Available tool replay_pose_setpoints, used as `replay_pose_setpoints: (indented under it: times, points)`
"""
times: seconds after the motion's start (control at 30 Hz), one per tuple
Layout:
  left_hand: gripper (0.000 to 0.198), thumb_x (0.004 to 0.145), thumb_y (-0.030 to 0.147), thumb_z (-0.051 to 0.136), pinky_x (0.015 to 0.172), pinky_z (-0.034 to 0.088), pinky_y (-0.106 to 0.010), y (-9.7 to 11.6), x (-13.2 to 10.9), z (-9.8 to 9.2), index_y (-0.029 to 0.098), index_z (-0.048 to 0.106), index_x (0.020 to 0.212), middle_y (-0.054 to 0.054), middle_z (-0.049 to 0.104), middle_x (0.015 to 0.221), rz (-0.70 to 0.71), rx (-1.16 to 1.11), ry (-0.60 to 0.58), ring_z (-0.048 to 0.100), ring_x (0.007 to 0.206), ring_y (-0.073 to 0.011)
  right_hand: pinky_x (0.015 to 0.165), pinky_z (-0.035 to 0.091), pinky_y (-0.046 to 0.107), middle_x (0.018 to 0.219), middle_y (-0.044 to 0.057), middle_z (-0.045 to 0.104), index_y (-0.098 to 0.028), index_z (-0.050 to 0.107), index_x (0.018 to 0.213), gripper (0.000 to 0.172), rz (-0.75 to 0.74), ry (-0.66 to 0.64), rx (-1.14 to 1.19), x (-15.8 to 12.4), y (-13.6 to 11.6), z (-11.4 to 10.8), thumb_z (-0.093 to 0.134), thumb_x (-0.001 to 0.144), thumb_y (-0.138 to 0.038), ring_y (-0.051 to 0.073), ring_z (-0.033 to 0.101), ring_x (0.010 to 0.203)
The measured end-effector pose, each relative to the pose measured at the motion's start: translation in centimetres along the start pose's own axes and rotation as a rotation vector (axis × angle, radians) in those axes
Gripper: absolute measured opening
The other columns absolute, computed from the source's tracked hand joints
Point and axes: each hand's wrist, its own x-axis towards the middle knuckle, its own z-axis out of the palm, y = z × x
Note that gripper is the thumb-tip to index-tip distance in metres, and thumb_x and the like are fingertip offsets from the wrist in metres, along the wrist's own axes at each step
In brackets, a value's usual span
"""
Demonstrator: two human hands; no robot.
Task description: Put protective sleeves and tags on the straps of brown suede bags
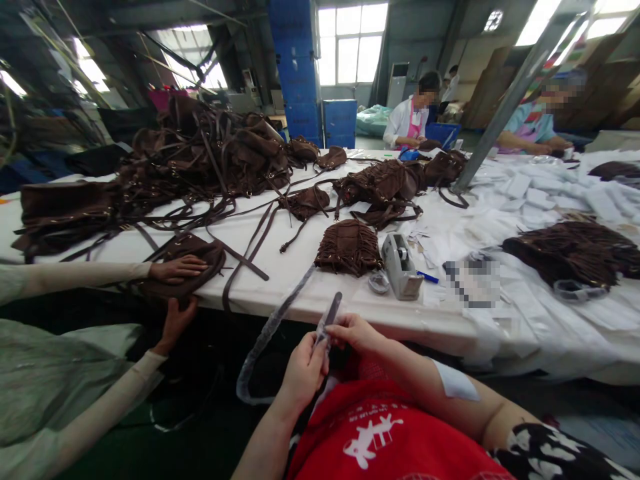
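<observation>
Just off the table's front edge, my left hand (pixel 304 365) is closed around a dark strap (pixel 331 310) sleeved in clear plastic. My right hand (pixel 356 333) pinches the same strap from the right, close to its free end, which points up and away. A plastic-covered length of strap (pixel 250 357) loops down below the table edge at the left and rises to a small brown fringed bag (pixel 349 248) on the table. Beside that bag stand a grey tape dispenser (pixel 401 267) and a loose roll of tape (pixel 379 284).
At my left a co-worker's hands (pixel 179 268) rest on a brown bag (pixel 187 257). A large heap of brown bags (pixel 200 153) covers the table's left. White packing pieces (pixel 540 190) and a slanted metal pole (pixel 505 100) are at right. Two people sit across the table.
</observation>
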Motion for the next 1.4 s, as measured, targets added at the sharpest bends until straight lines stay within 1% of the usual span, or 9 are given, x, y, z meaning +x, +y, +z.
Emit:
replay_pose_setpoints:
  times: [0.23,0.43,0.6,0.67,0.83,0.97,1.1,1.27,1.4]
  points:
    - [0.032,0.085,0.051,0.051,0.038,0.034,-0.018,-0.7,-0.5,-1.3,0.019,0.054,0.086,0.006,0.054,0.051,0.011,0.132,-0.081,0.047,0.036,-0.0086,0.048,0.033,0.021,0.053,-0.003,0.055,-0.011,0.066,0.070,0.041,-0.011,-0.040,-0.040,-0.2,-0.1,0.0,0.076,0.066,-0.051,0.007,0.044,0.048]
    - [0.038,0.079,0.055,0.056,0.033,0.029,-0.019,-3.0,-2.0,-3.6,0.019,0.059,0.089,0.008,0.047,0.043,-0.142,0.237,-0.042,0.041,0.030,-0.0096,0.067,0.045,0.027,0.064,0.000,0.062,-0.013,0.068,0.077,0.039,-0.020,0.085,0.131,0.4,-1.2,-1.1,0.079,0.063,-0.047,0.013,0.057,0.062]
    - [0.034,0.080,0.048,0.059,0.060,0.049,-0.025,-1.8,-2.1,-4.4,0.019,0.061,0.098,-0.006,0.070,0.083,0.032,0.304,-0.032,0.065,0.064,-0.0182,0.054,0.035,0.021,0.055,-0.003,0.054,-0.012,0.061,0.066,0.040,-0.106,0.050,0.029,1.0,-0.6,-0.3,0.074,0.070,-0.051,0.007,0.044,0.051]
    - [0.037,0.088,0.047,0.045,0.055,0.047,-0.026,-1.0,-1.4,-4.0,0.019,0.058,0.109,-0.005,0.069,0.081,0.040,0.313,-0.086,0.063,0.056,-0.0172,0.052,0.035,0.021,0.057,-0.002,0.056,-0.013,0.060,0.068,0.043,-0.087,0.043,-0.017,1.4,-0.6,-0.4,0.071,0.072,-0.054,0.006,0.045,0.050]
    - [0.041,0.093,0.031,0.033,0.064,0.047,-0.032,0.1,1.4,-1.5,0.020,0.054,0.127,-0.012,0.072,0.086,0.107,0.829,0.130,0.068,0.071,-0.0254,0.044,0.039,0.023,0.069,0.005,0.066,-0.014,0.059,0.092,0.052,0.052,0.244,-0.439,3.9,-2.5,-2.7,0.045,0.087,-0.064,0.009,0.052,0.041]
    - [0.044,0.094,0.025,0.030,0.067,0.048,-0.035,0.7,3.5,0.8,0.021,0.052,0.131,-0.017,0.073,0.090,0.139,1.138,0.015,0.070,0.079,-0.0293,0.048,0.044,0.022,0.081,0.009,0.069,-0.013,0.060,0.099,0.038,0.081,0.214,-0.936,6.5,-4.6,-4.7,0.036,0.097,-0.043,0.011,0.060,0.050]
    - [0.039,0.096,0.034,0.030,0.077,0.048,-0.032,1.4,5.8,1.4,0.025,0.059,0.120,-0.010,0.073,0.097,0.198,1.134,0.011,0.069,0.089,-0.0245,0.062,0.046,0.023,0.087,0.008,0.069,-0.014,0.066,0.100,0.022,-0.012,0.153,-1.215,7.7,-5.9,-5.7,0.047,0.091,-0.023,0.016,0.063,0.071]
    - [0.052,0.094,0.034,0.035,0.079,0.049,-0.035,2.2,10.0,0.0,0.009,0.036,0.140,-0.019,0.068,0.112,0.129,1.121,0.207,0.067,0.097,-0.0276,0.083,0.041,0.028,0.099,0.008,0.064,-0.024,0.073,0.101,0.023,-0.158,-0.043,-1.515,7.8,-6.9,-6.2,0.057,0.085,-0.024,0.022,0.059,0.098]
    - [0.031,0.092,0.031,0.040,0.077,0.049,-0.031,2.1,12.6,-0.1,0.019,0.065,0.107,-0.011,0.073,0.095,0.125,1.140,0.155,0.068,0.091,-0.0240,0.088,0.040,0.028,0.100,0.007,0.065,-0.024,0.071,0.109,0.029,-0.201,-0.145,-1.612,7.6,-7.5,-6.1,0.058,0.083,-0.024,0.022,0.058,0.100]
